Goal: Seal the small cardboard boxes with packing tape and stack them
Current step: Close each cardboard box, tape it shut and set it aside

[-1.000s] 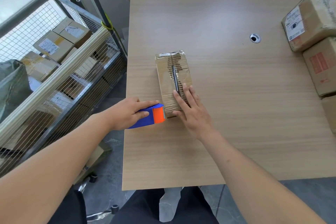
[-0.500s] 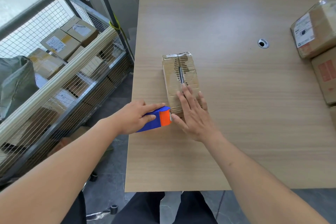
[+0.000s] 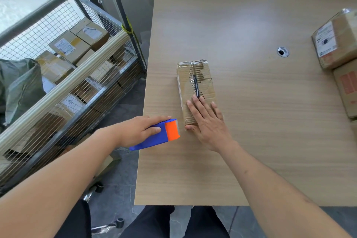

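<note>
Since a moment ago our left hand [image 3: 141,131], gripping the dispenser [image 3: 164,133], edges off the box [image 3: 195,91]; our right hand [image 3: 206,121] lies flat on the box's near end, mid-table [image 3: 251,141].

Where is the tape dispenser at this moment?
In the head view, the blue and orange tape dispenser is held in the left hand at the table's left edge, just left of the small cardboard box.

No text, number or brand can be read. White shipping labels stand on the tape-wrapped brown cardboard parcel [image 3: 337,39] at the table's right edge and on the brown cardboard boxes in the wire-mesh cage [image 3: 66,46], their print too small and blurred. The red printed panel on the plain brown cardboard box [image 3: 347,88] below the parcel is equally illegible.
</note>
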The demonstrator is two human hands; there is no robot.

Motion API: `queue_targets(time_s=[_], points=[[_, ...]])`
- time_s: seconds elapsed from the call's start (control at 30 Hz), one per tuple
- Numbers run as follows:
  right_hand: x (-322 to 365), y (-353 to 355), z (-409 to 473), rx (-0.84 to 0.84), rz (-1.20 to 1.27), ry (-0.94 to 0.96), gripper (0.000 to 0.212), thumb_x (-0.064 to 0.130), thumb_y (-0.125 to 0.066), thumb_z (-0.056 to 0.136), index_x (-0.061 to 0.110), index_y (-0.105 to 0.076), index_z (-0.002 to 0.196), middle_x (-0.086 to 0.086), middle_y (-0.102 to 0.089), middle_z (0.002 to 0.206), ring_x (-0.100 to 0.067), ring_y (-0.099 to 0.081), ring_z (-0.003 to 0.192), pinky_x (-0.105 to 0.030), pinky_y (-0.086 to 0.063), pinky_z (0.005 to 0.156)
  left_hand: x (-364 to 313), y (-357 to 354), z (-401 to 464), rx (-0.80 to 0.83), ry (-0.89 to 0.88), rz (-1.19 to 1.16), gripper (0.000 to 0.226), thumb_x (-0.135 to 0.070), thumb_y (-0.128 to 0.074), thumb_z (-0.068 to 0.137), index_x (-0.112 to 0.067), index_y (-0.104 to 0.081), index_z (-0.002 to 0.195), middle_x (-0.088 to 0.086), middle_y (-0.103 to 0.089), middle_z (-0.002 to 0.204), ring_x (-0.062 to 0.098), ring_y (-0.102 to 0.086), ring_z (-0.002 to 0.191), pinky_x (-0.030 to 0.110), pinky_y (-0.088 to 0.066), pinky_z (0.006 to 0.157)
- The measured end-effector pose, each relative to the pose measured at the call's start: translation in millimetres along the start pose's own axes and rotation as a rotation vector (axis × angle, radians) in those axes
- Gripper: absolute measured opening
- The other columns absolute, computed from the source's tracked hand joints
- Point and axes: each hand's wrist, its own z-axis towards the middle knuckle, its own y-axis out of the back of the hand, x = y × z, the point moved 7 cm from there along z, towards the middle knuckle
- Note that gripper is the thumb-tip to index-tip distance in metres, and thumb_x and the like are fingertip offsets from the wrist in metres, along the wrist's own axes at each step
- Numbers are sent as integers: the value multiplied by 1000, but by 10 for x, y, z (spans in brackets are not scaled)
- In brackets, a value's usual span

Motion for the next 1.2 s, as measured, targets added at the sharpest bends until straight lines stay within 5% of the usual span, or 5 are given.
queue_targets(time_s=[0.4,0.6,0.8,1.0,1.2], points=[[17,17,11,50,105,-57,78,74,-22,97,36,-3,163,15,9,170,-4,13,155,-40,7,126,-133,27,-74,-99,211,229,45,-50,-31,107,-49,-29,152,-12,-50,89,20,-54,93,39,-45,89],[20,-2,17,32,108,-59,77,73,-23,98,36,-7,163,14,4,170,-5,9,156,-38,9,125,-334,-91,229,-126,392,395,33,-45,-27,107,-28,-46,128,3,-66,107,30,-60,90,40,-47,78],[26,-11,19,31,86,-43,77,72,-24,98,34,-8,163,12,2,171,-9,4,157,-39,8,125,-551,-176,364,-166,438,445,16,-26,-39,108,-15,-50,112,-4,-37,76,29,-63,92,46,-55,84],[32,-7,7,-27,85,-51,77,70,-29,98,33,-14,163,10,-5,171,-10,-3,157,-40,4,126,-321,-128,191,-410,578,403,32,-42,-32,107,-23,-43,131,11,-60,104,34,-58,94,37,-39,75],[102,78,5,-197,186,-191,76,66,-52,84,33,-44,151,10,-31,165,-12,-24,153,-44,-10,127,-402,-276,198,-545,588,318,64,-57,-43,101,-39,-17,157,22,-54,118,36,-52,96,41,-42,84]])
